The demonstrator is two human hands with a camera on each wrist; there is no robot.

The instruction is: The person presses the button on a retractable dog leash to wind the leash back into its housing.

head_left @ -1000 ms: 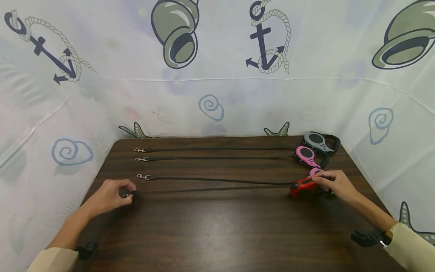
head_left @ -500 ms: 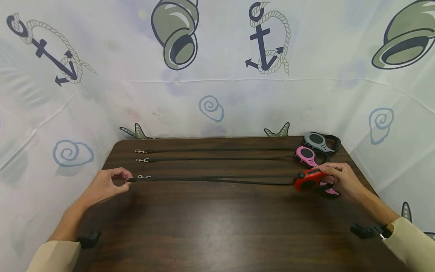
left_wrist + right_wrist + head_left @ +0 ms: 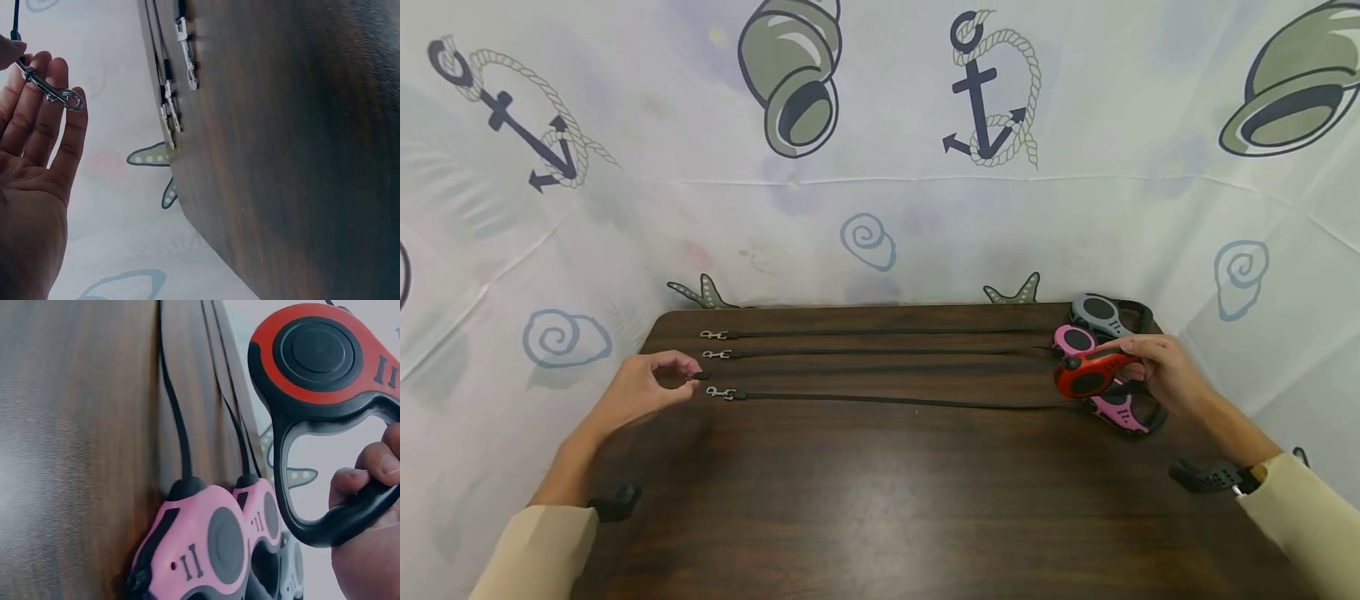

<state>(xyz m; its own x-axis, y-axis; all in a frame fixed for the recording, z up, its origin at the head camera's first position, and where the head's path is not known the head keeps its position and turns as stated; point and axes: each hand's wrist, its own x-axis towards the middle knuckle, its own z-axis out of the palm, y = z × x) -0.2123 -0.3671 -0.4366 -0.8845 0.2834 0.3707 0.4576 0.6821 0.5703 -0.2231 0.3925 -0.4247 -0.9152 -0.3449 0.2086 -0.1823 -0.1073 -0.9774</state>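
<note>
"Crossing the far part of the dark wooden tabletop (image 3: pixel 880 517) are three laid-out straps (image 3: pixel 865 400). Where's the red retractable leash (image 3: pixel 1093 367)?"

"Held up near the right edge, above a near pink retractable leash (image 3: pixel 1116 411) and a far pink retractable leash (image 3: pixel 1073 339). A grey retractable leash (image 3: pixel 1096 308) fills the far right corner. Lowered into that crowd, the red one could knock a neighbour askew."

"And the hands?"

"The right hand (image 3: pixel 1165 371) grips its handle; the left hand (image 3: pixel 643 387) pinches the other end by the left edge."

"What about the black strap (image 3: pixel 887 370) between them?"

"If tension drops or one hand lands first, I'd expect it to fall across a neighbouring strap."

"Smallest worry?"

"Its snap hook (image 3: pixel 44 85). Let go with the spool unlocked, it might whip rightward; the lock's state isn't clear."
</note>
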